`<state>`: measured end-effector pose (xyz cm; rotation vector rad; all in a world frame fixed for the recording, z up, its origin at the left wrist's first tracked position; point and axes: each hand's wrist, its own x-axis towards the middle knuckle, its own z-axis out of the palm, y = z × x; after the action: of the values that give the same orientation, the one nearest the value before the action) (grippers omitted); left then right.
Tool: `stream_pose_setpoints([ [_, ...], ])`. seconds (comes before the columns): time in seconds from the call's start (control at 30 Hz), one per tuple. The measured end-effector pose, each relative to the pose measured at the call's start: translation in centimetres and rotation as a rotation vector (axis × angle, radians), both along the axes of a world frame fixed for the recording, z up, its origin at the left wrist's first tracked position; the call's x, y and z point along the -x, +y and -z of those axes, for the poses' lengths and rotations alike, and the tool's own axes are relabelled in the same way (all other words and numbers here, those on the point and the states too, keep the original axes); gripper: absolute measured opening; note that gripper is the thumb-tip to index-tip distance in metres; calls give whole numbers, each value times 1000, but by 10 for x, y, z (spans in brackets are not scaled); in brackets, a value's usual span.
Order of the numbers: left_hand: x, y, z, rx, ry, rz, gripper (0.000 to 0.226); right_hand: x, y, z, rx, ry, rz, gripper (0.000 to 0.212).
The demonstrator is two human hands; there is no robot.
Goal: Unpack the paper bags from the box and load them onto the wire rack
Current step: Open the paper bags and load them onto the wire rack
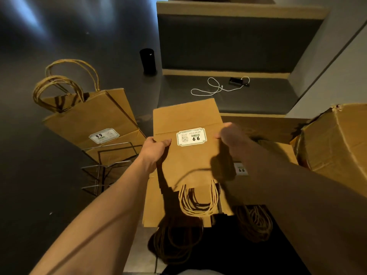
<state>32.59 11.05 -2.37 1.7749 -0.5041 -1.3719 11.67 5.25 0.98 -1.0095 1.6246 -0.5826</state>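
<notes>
You hold a flat stack of bags (188, 155) between both hands, lifted above the rest. Your left hand (154, 151) grips its left edge, thumb on top and pointing toward the label (191, 136), fingers under the paper. Your right hand (231, 135) takes the right edge, level with that label; it is blurred and in shadow, so the fingers' hold is hard to read, but they curl round the edge. The label reads 9.9 upside down to you. The twine handles (198, 201) of the stack hang toward you, below your grip.

Under and to the right of your grip more flat bags lie in the box (264, 128), one showing a small label (241, 169) just past your right forearm. More handles (256, 223) spill from that pile toward you.

To the left of your left hand stands the wire rack (105, 165), with a bundle of bags (93, 120) leaning in it, handles up and away from you.

Right of your right hand sits a second carton (337, 135). Beyond your grip, on a dark bench (228, 96), lie a white cable (214, 88) and a small black device (236, 81). A black cylinder (148, 60) stands on the floor left of the bench.
</notes>
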Motion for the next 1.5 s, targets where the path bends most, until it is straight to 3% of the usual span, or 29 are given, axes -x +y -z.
stream_pose_setpoints([
  [0.1, 0, -12, -12, 30, -409, 41, 96, -4, -11, -31, 148, -19, -107, 42],
  [0.17, 6, -18, -32, 181, -788, 115, 110, -8, -11, -55, 232, 55, -290, 43],
  [0.27, 18, -30, -66, 462, -1210, 510, 105, -15, -21, -77, 303, 235, -639, 42],
  [0.3, 22, -34, -71, 503, -1295, 659, 99, -17, -25, -84, 329, 345, -739, 40],
  [0.37, 15, -36, -87, 508, -1398, 738, 83, -37, -31, -100, 433, 579, -921, 35],
  [0.47, 6, -44, -104, 388, -1301, 780, 48, -57, -33, -112, 521, 763, -1052, 24],
  [0.57, -8, -43, -114, 266, -1062, 822, 33, -72, -25, -113, 692, 915, -1051, 25],
  [0.63, -25, -41, -107, 266, -894, 720, 23, -74, -23, -109, 993, 1004, -871, 36],
  [0.7, -40, -35, -94, 293, -591, 505, 21, -70, -22, -99, 1128, 908, -505, 61],
  [0.73, -48, -30, -88, 313, -445, 381, 20, -68, -20, -94, 1044, 800, -318, 76],
  [0.8, -59, -23, -80, 344, -233, 193, 22, -64, -21, -71, 624, 493, -60, 106],
  [0.87, -64, -18, -79, 362, -93, 106, 27, -60, -20, -50, 239, -3, 29, 122],
  [0.9, -68, -16, -79, 366, -67, 89, 30, -58, -19, -43, 138, -231, 37, 115],
  [0.93, -73, -13, -79, 369, -56, 82, 36, -57, -20, -39, 101, -363, 49, 93],
  [1.0, -85, -7, -77, 368, -78, 84, 48, -60, -23, -35, 121, -457, 64, 44],
  [1.03, -91, -4, -76, 364, -99, 84, 52, -62, -25, -36, 116, -501, 51, 33],
  [1.2, -120, 10, -79, 467, 34, -76, 20, -89, -28, -51, 181, -585, -14, 27],
  [1.37, -158, 17, -94, 503, -4, -119, 30, -125, -32, -68, 296, -511, -63, 20],
  [1.5, -181, 20, -97, 483, -98, -161, 22, -152, -29, -72, 345, -434, -96, 16],
])
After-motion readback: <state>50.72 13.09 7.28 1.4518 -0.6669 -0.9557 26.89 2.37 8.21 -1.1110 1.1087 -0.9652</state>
